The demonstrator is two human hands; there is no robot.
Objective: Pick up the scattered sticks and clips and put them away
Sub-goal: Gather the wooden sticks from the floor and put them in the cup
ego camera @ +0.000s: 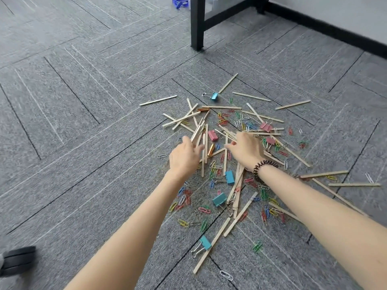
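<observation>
Jutting from left grip [184, 158] — sticks [198, 130].

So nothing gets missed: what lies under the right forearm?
A stick runs under the right forearm, coloured paper clips lie along its edge; anything else beneath is hidden.

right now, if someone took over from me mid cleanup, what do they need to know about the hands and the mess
Left hand: grips a small bundle of sticks above the pile.
Right hand: fingers curled down onto the pile; whether it holds anything cannot be told.
Things: the other sticks, coloured paper clips and binder clips lie scattered on the grey carpet, in front of a black table leg.
Done: only the first few sticks gathered.
Left: nearly the whole pile. No container is in view.
</observation>
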